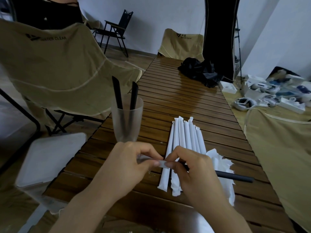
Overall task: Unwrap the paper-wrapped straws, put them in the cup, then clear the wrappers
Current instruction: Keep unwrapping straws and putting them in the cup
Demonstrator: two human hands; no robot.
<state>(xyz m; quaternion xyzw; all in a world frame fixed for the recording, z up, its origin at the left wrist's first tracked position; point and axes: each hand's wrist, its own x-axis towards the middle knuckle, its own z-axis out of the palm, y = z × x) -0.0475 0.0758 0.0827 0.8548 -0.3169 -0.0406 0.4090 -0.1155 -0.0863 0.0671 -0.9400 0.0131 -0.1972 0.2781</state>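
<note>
Both hands low over the near edge of the slatted wooden worktop (193, 101), meeting above the bundle. Left hand (127, 160) pinching a strip of white paper wrapper (164, 164) between thumb and fingers. Right hand (190, 169) curled round a black straw (235, 177), pinching the same wrapper at its other side; bare end of that straw sticking out to the right, over torn paper.

Just beyond the hands, a bundle of wrapped straws (183, 140) lying side by side, lengthwise away from the viewer, near ends partly hidden under the right hand. About seven showing; exact count not clear where they overlap. Crumpled, torn wrappers (223, 163) heaped just right of the bundle, touching it; number impossible to tell.

Left of the bundle, a frosted translucent cup (127, 118) standing upright on the worktop, close behind the left hand. Two black straws (117, 93) inside it, leaning slightly, tops above the rim.

Around: a light lidded bin (50, 158) beside the worktop's left edge. Three folding chairs: a tan one (58, 64) behind the cup, a second tan one (182, 42) at the far end, a black-framed one (116, 31) by the wall. Crumpled black fabric (200, 71) on the far part of the worktop. White boxes and headsets (269, 95) scattered on a tan surface to the right.
</note>
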